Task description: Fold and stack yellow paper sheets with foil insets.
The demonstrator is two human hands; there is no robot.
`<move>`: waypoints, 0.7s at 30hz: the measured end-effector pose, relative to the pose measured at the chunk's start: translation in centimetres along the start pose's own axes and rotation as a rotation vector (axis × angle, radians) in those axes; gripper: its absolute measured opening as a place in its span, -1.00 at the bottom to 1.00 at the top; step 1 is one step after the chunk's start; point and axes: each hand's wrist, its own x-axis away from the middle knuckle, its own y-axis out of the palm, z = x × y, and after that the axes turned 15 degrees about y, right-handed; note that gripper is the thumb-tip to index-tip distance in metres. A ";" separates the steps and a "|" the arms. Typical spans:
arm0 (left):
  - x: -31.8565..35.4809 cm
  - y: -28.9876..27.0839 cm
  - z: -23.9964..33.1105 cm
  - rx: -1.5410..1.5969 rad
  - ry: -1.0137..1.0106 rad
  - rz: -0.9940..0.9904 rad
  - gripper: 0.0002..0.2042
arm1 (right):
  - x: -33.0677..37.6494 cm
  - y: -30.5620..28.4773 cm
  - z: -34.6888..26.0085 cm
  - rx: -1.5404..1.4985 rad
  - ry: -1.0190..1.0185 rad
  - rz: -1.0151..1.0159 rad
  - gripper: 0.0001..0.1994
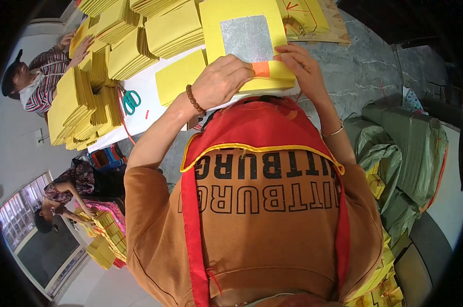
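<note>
A yellow paper sheet (pixel 211 23) with a silver square in its middle lies in front of me at the table's edge. Its near edge is folded over into a band, where an orange patch (pixel 260 69) shows. My left hand (pixel 222 79), with a brown bead bracelet at the wrist, has its fingers curled and pressed together on the fold beside the patch. My right hand (pixel 303 66) pinches the fold near the sheet's right edge. Both hands partly hide the fold. More yellow paper (pixel 267 86) lies under it.
Stacks of folded yellow paper (pixel 175 30) cover the table's far left. Green-handled scissors (pixel 131 102) lie on the white tabletop (pixel 152 117). One person (pixel 42 77) handles paper at the far left; another (pixel 70 197) holds yellow bundles lower left. Green sacks (pixel 405 138) stand right.
</note>
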 end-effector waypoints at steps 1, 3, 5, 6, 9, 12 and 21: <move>0.0 0.0 0.0 0.009 -0.006 -0.006 -0.89 | 0.0 0.0 0.0 -0.003 0.006 0.005 -0.77; 0.1 0.0 0.0 0.016 -0.009 -0.012 -0.89 | 0.0 0.1 0.1 -0.012 0.009 0.000 -0.77; 0.2 0.0 -0.1 0.020 0.003 -0.019 -0.87 | 0.0 0.1 0.1 -0.021 0.014 -0.005 -0.77; 0.2 0.0 -0.1 0.019 0.004 -0.019 -0.87 | 0.0 0.1 -0.1 -0.017 0.016 0.000 -0.77; 0.2 0.1 -0.1 0.016 0.009 -0.010 -0.88 | 0.1 0.1 -0.1 -0.023 0.021 -0.002 -0.76; 0.0 0.1 0.1 0.023 -0.002 0.000 -0.90 | -0.1 0.0 0.7 -0.025 -0.022 -0.021 -0.75; -0.3 -0.4 -0.3 0.191 -0.140 0.039 -0.93 | 0.2 -1.4 1.5 -0.002 -0.166 -0.182 -0.66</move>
